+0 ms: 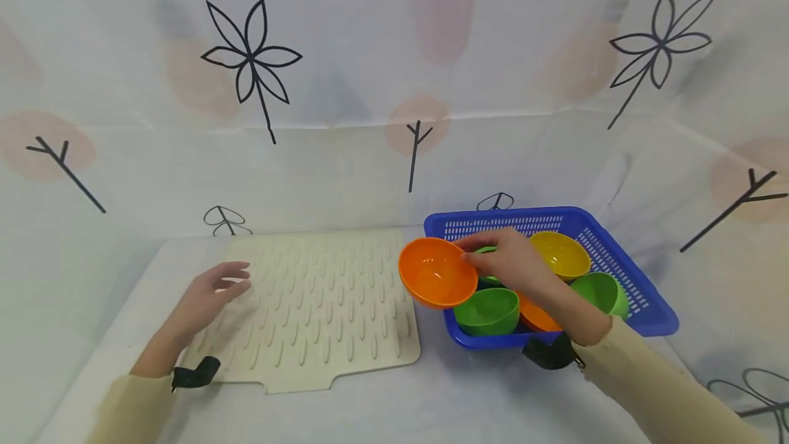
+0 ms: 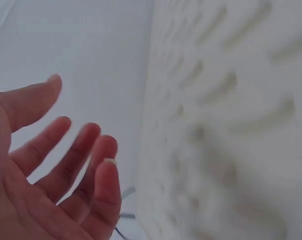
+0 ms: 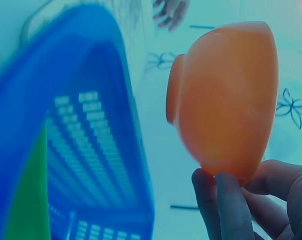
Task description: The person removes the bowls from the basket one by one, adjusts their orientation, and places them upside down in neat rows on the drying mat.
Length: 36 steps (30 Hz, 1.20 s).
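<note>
An orange bowl (image 1: 436, 273) is pinched at its right rim by my right hand (image 1: 508, 259), over the left edge of a blue basket (image 1: 493, 342). In the right wrist view the same orange bowl (image 3: 226, 95) shows its side and foot, with fingertips on its outer wall and the thumb at the rim. My left hand (image 1: 206, 297) hovers above the left side of a cream ridged board (image 1: 320, 293), holding nothing. The left wrist view shows that left hand (image 2: 66, 175) with fingers loosely bent and spread, beside the board's ridges.
Inside the basket lie several bowls: a yellow bowl (image 1: 561, 255), a green bowl (image 1: 487, 312) at the front left, another green bowl (image 1: 600, 293) at the right, and an orange bowl (image 1: 537, 314) partly hidden by my right arm. A patterned cloth (image 1: 345, 88) hangs behind the table.
</note>
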Tool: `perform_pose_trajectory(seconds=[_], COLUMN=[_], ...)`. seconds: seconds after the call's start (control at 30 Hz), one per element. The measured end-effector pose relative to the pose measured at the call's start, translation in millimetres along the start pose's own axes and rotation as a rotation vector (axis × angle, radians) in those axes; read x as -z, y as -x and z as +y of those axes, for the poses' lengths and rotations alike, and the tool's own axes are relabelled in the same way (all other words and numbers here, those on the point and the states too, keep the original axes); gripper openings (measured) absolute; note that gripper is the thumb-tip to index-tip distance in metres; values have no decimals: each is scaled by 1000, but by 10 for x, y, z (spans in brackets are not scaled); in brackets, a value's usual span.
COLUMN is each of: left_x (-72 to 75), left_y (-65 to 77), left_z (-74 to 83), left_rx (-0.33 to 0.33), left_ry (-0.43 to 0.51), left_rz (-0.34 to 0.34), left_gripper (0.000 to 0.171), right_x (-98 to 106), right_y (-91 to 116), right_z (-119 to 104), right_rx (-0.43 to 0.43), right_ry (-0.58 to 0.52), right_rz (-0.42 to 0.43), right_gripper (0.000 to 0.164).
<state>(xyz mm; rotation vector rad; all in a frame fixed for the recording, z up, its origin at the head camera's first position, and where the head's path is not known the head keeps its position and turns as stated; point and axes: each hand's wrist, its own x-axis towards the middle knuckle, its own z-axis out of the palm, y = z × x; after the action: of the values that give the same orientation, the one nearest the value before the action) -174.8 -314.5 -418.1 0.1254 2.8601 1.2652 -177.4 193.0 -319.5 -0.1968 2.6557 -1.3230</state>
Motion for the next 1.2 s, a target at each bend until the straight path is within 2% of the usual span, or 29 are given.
perform_pose_trajectory(seconds=[0.13,0.27,0.4,0.63,0.8,1.0,1.2], left_x=[-187,-380,-554,-833,-951,-1024,-1091], left_y=[28,60,98,210,277,313,305], left_z=[262,505,702,1003,1160,1235,1289], left_rx=[-117,-203,-269,-357,-373,-367,-353], left_ry=[62,146,237,290,334,375,394], left_rz=[2,-24,-80,-205,-279,-331,-363], left_gripper=[51,45,43,53,66,78,77], right_x=[-112,-220,-325,-491,-583,-676,-752], right_y=[51,76,95,140,153,136,127], right_z=[-27,-59,-89,-128,-144,-155,-136], right_rx=[4,9,11,45,58,50,57], right_ry=[-43,-63,-59,-59,-70,-85,-97], right_rz=[-12,2,15,-5,-15,1,27], right_gripper=[31,28,26,25,23,23,24])
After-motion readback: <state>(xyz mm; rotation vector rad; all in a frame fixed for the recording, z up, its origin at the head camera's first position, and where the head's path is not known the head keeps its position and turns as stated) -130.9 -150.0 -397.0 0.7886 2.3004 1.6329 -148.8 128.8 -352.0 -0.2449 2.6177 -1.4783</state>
